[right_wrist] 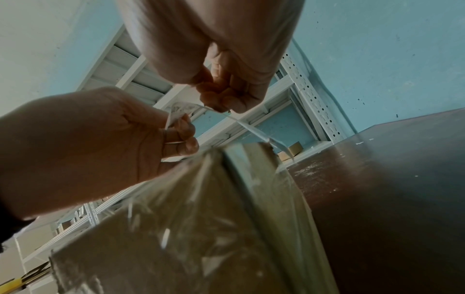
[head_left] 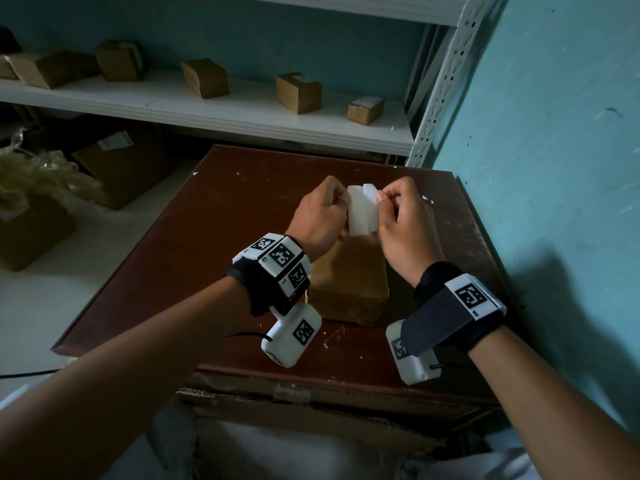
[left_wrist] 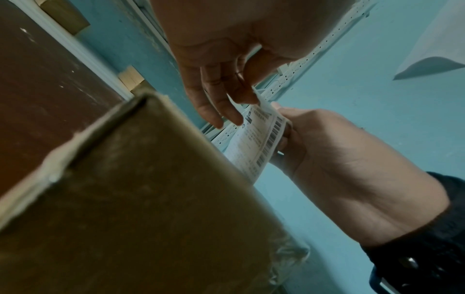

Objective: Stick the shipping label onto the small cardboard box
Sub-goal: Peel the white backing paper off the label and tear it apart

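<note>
A small brown cardboard box (head_left: pixel 349 285) wrapped with clear tape stands on the dark brown table (head_left: pixel 194 258). Just above its far end, both hands hold a white shipping label (head_left: pixel 360 213). My left hand (head_left: pixel 341 202) pinches the label's left edge and my right hand (head_left: pixel 381 199) pinches its right edge. Two white layers part at the top. The left wrist view shows the printed label (left_wrist: pixel 259 139) with barcodes between the left hand (left_wrist: pixel 226 111) and the right hand (left_wrist: pixel 281 127), beside the box (left_wrist: pixel 138 199). The right wrist view shows the label (right_wrist: pixel 181 111) edge-on above the box (right_wrist: pixel 201 218).
Several small cardboard boxes (head_left: pixel 298 91) sit on a white shelf (head_left: pixel 207 112) behind the table. Larger cartons (head_left: pixel 121 168) and crumpled plastic (head_left: pixel 38 174) lie on the floor at left. A blue wall (head_left: pixel 554 168) runs close along the table's right side.
</note>
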Tool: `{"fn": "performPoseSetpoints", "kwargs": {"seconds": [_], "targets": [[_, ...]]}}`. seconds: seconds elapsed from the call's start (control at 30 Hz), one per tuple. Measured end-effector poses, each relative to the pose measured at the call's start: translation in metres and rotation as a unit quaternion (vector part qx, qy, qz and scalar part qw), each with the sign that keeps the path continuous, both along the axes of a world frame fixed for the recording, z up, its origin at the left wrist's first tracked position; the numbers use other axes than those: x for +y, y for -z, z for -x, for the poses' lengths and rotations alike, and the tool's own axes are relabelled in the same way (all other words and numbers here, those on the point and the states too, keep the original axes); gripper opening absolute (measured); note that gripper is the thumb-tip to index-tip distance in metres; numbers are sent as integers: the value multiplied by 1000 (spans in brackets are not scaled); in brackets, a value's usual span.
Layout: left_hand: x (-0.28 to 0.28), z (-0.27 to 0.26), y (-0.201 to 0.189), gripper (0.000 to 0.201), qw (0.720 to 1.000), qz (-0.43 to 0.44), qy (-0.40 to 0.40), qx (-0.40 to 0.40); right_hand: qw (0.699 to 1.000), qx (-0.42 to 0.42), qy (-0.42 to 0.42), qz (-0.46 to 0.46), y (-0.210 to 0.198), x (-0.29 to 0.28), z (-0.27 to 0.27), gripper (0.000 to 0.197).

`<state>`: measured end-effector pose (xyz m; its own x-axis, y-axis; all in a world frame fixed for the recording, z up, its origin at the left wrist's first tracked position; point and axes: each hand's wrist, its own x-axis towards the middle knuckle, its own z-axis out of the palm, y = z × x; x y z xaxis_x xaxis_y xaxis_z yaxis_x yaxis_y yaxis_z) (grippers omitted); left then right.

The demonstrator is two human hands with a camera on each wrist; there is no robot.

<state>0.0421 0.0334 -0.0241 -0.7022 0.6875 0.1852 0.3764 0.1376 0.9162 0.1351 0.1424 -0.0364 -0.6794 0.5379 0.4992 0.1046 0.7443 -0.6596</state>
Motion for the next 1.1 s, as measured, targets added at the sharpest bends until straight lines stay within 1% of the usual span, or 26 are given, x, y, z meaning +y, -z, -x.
{"fn": "performPoseSetpoints", "kwargs": {"seconds": [0.13,0.33,0.4,0.6,0.7,0.83,1.1], "targets": [[2,-1,6,13,1000,-10,-4,-25,1000,12,11,5,2,-3,0,11],[2,-6,10,18,997,-47,24,-54,1000,9,28,8,3,-6,0,11],[2,-6,9,23,996,-57,31,-67,999,7,34,9,3,-6,0,12],[6,-3,10,32,996,-40,30,-69,999,8,41,8,2,-7,-1,14],[6,-3,11,32,998,-27,29,-44,999,10,41,9,0,-8,0,14],[5,-3,11,31,1000,-19,18,10,999,11,42,9,0,-9,0,15],[6,-2,13,30,996,-4,-4,84,999,17,46,9,-1,-9,0,13]]}}
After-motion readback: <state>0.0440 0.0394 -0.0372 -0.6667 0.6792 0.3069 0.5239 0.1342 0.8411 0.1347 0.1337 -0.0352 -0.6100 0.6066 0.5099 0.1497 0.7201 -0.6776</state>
